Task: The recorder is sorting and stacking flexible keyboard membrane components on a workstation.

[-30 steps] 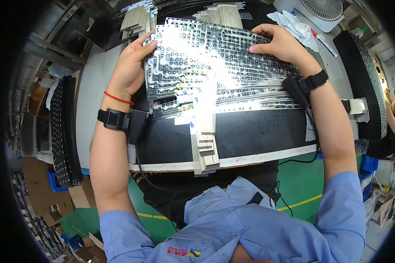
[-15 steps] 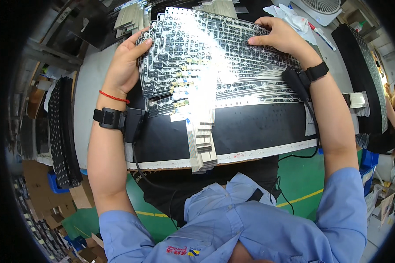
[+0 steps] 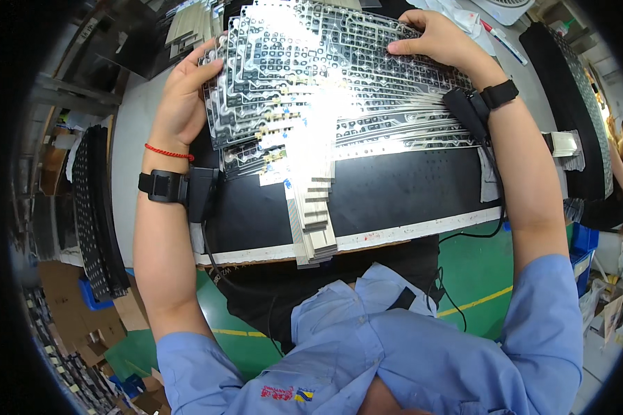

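A fanned stack of clear plastic circuit sheets (image 3: 374, 83), printed with dark dots and silvery traces, lies over the black mat in front of me. My left hand (image 3: 187, 90) grips the stack's left edge, thumb on top and fingers underneath. At the upper right edge my right hand (image 3: 439, 41) holds the sheets between thumb and fingers. Pale flat tails (image 3: 315, 214) of the sheets hang together toward the table's near edge, overlapping in steps. Strong glare washes out the middle of the stack. Black straps with small boxes sit on both wrists.
More pale strips (image 3: 190, 28) lie at the far left. At the far right are white tissue, a red-and-white marker (image 3: 505, 43) and a white fan (image 3: 509, 8). A black padded roll (image 3: 567, 104) stands at the right, a dotted black one (image 3: 97, 207) at the left. Another person sits far right.
The left side of the stack has shifted left with my left hand, and its sheets are fanned a little wider. My right hand keeps its hold at nearly the same place.
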Tool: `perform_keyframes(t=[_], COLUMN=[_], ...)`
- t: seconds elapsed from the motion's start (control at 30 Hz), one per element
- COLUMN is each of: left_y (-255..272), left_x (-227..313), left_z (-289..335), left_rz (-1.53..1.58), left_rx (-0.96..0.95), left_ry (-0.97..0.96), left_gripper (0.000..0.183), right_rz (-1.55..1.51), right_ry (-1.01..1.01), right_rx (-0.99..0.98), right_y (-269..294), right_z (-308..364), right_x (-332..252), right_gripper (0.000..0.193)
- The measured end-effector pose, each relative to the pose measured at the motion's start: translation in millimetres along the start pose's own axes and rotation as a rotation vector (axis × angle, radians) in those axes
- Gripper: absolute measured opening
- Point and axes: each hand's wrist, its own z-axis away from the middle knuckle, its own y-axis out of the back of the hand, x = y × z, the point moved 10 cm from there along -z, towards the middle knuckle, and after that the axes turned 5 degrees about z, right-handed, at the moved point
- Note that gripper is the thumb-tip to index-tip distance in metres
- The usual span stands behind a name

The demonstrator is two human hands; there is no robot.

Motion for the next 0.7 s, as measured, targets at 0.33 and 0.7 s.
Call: perform_keyframes(t=[0.33,0.7], left_y=[3,10], left_x=[-3,-6], left_z=[-2,-3], left_rz=[-0.076,-0.116], left_rx=[-0.014,0.022], left_ry=[-0.017,0.006], left_gripper=[0.041,0.043], right_rz=[-0.067,-0.057], right_ry=[-0.174,-0.194], right_rx=[-0.014,0.008], right_y=[11,16], right_z=[6,8], right_x=[-5,-4], right_gripper=[0.034,0.032])
